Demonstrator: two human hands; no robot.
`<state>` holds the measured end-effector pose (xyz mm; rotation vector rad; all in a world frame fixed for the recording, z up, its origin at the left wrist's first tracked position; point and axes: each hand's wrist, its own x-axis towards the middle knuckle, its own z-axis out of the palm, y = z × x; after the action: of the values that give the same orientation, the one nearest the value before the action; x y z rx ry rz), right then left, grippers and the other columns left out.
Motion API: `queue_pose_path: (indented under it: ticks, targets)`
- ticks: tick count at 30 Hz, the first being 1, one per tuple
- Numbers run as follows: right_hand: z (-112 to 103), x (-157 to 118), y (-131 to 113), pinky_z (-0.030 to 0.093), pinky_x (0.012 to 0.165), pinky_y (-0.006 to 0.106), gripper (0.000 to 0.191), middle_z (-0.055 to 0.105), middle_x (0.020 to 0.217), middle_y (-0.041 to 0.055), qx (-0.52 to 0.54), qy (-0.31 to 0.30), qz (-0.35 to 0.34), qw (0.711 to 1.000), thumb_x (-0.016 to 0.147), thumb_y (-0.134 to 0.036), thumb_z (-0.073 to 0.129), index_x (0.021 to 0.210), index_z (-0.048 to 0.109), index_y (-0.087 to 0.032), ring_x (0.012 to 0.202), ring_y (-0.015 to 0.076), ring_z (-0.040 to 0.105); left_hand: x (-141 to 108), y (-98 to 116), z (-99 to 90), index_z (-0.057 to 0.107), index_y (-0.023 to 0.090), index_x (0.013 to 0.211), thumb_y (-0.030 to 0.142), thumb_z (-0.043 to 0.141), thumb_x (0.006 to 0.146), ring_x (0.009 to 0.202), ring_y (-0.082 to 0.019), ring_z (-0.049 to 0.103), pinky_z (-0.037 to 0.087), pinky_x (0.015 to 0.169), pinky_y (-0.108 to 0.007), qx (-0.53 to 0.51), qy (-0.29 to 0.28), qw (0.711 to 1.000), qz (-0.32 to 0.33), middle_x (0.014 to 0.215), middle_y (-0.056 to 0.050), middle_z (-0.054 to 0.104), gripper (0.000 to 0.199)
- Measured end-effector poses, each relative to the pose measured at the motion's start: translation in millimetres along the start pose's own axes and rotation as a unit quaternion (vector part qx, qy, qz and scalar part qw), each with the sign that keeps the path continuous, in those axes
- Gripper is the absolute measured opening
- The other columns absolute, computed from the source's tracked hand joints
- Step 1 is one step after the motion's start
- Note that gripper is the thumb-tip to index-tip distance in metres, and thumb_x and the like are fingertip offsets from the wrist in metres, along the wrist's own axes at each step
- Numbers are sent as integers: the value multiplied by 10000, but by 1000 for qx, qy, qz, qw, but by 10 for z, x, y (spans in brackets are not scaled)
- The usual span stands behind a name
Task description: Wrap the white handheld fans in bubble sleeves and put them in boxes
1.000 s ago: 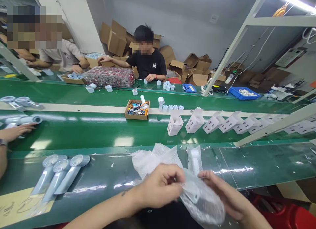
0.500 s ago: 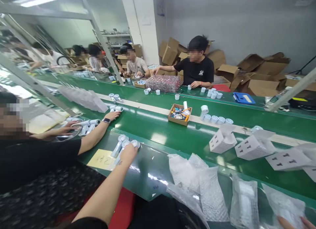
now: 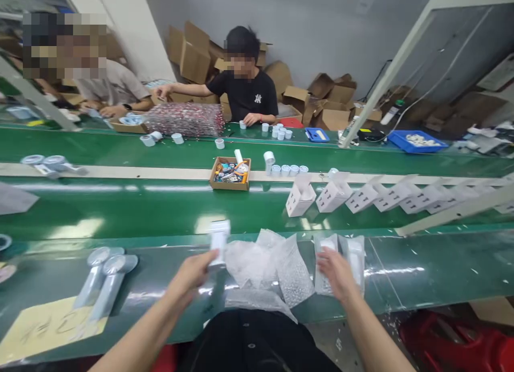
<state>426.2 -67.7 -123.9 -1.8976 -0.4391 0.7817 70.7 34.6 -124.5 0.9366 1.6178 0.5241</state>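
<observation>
My left hand [image 3: 195, 273] is closed around the lower part of a pale blue T-shaped plastic piece [image 3: 219, 235], held upright above the bench edge. Over at the right, my right hand [image 3: 337, 271] is open, its fingers stretched out over a filled bubble bag [image 3: 324, 283]; whether they touch it I cannot tell. Another filled bubble bag [image 3: 356, 259] lies beside it. Between my hands is a loose pile of flat bubble bags [image 3: 261, 262]. Two more pale blue pieces with round heads [image 3: 114, 265] lie left of my left hand, their handles over a yellow paper [image 3: 40, 329].
Beyond the bench runs a green conveyor [image 3: 172, 211]. It carries a cardboard tray of small parts [image 3: 229, 184] and a row of open white boxes [image 3: 300, 198]. A metal post [image 3: 461, 209] rises at right. A co-worker in black [image 3: 251, 96] sits across, near a stacked bundle [image 3: 184, 119].
My view has swung right. My left hand has lifted a pale blue piece from the group on the left and brought it rightward. My right hand stays by the filled bags.
</observation>
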Motion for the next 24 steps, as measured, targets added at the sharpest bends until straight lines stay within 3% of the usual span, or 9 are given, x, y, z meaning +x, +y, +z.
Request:
queue_pose_path:
  ticks: [2,4,7,9,11,13,16,20,24]
  targets:
    - [270,-202,7,559,740,449,481,707,900,116,111,-141,77,981,669,-586,727,906,654,-174,894,304,678,-227,200,683,553,153,648,665,645,598,406,-45,225,159,418,-220,-44,-166,985,30,496,64,404,523]
    - [377,-290,17,571,706,412,487,714,843,87,232,-211,145,938,676,-568,757,927,657,-163,816,266,689,-401,280,1334,539,154,670,671,610,665,398,-53,323,225,409,-212,7,-285,958,41,525,48,451,522]
    - [127,-210,38,577,648,346,465,693,690,27,307,-143,165,926,621,-507,822,880,643,-165,688,219,675,-480,154,2046,562,152,911,523,360,913,520,-137,594,424,480,-240,201,-389,894,91,706,-30,625,423]
    - [-221,-115,68,579,623,320,448,698,680,10,307,-89,154,935,615,-467,842,886,631,-180,644,194,666,-432,-18,2301,563,149,1047,398,465,897,804,-234,697,533,669,-339,359,-379,839,156,947,-113,687,307]
    - [-572,-76,113,586,635,323,451,722,745,10,311,-62,142,938,611,-409,867,926,627,-195,671,194,681,-348,-181,2416,600,123,1070,257,690,720,1067,-351,639,510,868,-450,453,-350,795,202,1150,-196,649,386]
    - [-831,-120,173,592,661,336,471,734,810,18,313,-68,139,937,601,-367,887,960,633,-199,729,210,699,-264,-281,2438,649,105,1028,134,730,603,1150,-414,582,464,944,-494,473,-343,785,205,1207,-228,625,434]
    - [-981,-308,281,586,664,319,481,726,808,23,300,-120,178,929,597,-345,899,975,648,-186,741,210,706,-178,-258,2384,706,130,885,118,621,687,1069,-371,635,478,917,-463,474,-342,787,198,1030,-168,704,216]
    - [-748,-564,305,553,560,287,546,697,771,9,254,-255,233,903,586,-411,895,1024,642,-206,646,192,691,-155,0,2185,727,149,849,136,508,794,957,-263,665,494,860,-355,407,-326,826,213,897,-72,727,227]
    - [-43,-552,-7,578,595,370,550,689,1015,63,107,-465,124,870,754,-538,748,1205,587,-266,807,251,693,-229,149,1734,709,158,807,150,592,817,801,-180,658,515,701,-263,282,-296,890,202,789,9,692,117]
